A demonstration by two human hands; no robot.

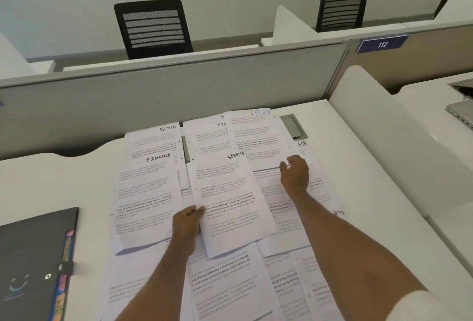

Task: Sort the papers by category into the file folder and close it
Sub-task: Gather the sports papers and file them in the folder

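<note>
Papers (230, 282) cover the middle of the bench (51, 179) in overlapping layers, each headed with a handwritten category (ADMIN, FINANCE, SPORTS and HR can be read), probably fanned out so that the headings show.

In the head view the left hand (185, 220) pinches the black-lettered SPORTS sheet (230, 205) at its left edge, thumb on top. The sheet lies askew over its neighbours, just beside the FINANCE sheet (146, 192). The right hand (294, 174) reaches farther out, fingers loosely curled at the lower edge of a blue-lettered SPORTS sheet (256, 136); whether it has hold of that sheet I cannot tell. The pairing suggests like headings are being gathered into one pile before filing.

The file folder (33, 256) lies flat at the bench's near left, well apart from both hands. It looks closed, with coloured tabs showing along its right edge. It likely waits there until the categories are stacked.
</note>
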